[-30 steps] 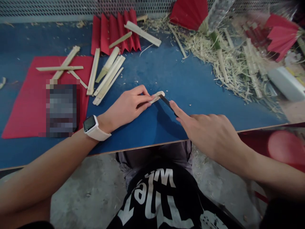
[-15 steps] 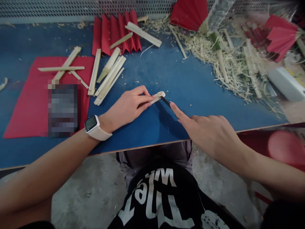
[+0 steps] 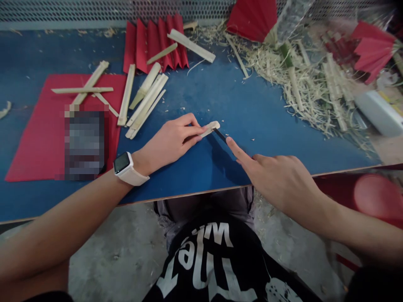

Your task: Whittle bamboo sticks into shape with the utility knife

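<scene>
My left hand (image 3: 170, 141) lies on the blue table (image 3: 220, 100) and pinches a short pale bamboo piece (image 3: 211, 127) between thumb and fingers. A smartwatch (image 3: 124, 165) is on that wrist. My right hand (image 3: 280, 178) grips a thin dark blade (image 3: 220, 135), index finger stretched along its back. The blade tip touches the end of the bamboo piece.
Several split bamboo strips (image 3: 141, 98) lie left of centre. A red sheet (image 3: 40, 126) with a blurred object on it is at the left. Folded red paper (image 3: 157, 42), red fans (image 3: 252, 19) and a heap of shavings (image 3: 302, 84) fill the back and right. A white container (image 3: 379, 113) sits far right.
Both hands stay almost still; the right hand has slid slightly back toward me while the blade stays at the bamboo piece.
</scene>
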### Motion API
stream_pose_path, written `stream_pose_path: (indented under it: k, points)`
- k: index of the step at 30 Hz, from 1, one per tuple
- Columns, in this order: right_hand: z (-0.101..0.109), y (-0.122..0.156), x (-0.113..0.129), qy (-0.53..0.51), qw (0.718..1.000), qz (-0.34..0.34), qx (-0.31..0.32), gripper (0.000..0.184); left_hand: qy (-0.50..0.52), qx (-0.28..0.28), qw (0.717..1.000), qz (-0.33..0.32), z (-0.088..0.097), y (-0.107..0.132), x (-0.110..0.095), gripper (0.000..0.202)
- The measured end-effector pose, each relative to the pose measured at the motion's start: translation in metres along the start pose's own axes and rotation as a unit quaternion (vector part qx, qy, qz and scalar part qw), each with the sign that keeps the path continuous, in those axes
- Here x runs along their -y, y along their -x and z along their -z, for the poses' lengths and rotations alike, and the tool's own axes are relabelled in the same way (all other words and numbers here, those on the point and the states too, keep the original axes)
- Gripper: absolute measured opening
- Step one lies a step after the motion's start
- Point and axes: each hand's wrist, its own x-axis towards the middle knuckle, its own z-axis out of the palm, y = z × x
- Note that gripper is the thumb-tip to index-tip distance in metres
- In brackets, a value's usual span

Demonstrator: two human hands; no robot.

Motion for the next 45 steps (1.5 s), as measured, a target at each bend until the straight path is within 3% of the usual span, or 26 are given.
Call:
stream_pose_path:
  k: [7, 15, 23, 29, 45]
  points:
    - [-0.002, 0.002, 0.003, 0.002, 1.000, 0.003, 0.003, 0.100, 0.006, 0.007, 1.000, 0.008, 0.001, 0.000, -0.002, 0.034]
    - [-0.019, 0.007, 0.000, -0.012, 0.996, -0.025, -0.091, 0.089, 0.005, 0.008, 1.000, 0.008, 0.001, 0.000, -0.001, 0.038]
    - [-0.008, -0.004, 0.000, -0.002, 0.997, -0.030, -0.072, 0.084, 0.002, 0.011, 1.000, 0.008, 0.002, -0.001, -0.002, 0.038]
    - [-0.012, -0.004, -0.002, -0.026, 0.994, -0.016, -0.107, 0.083, 0.008, 0.010, 1.000, 0.011, 0.001, 0.000, -0.001, 0.037]
    - [-0.016, -0.002, 0.001, -0.039, 0.994, -0.016, -0.105, 0.081, 0.002, 0.007, 1.000, 0.005, 0.001, 0.000, 0.000, 0.034]
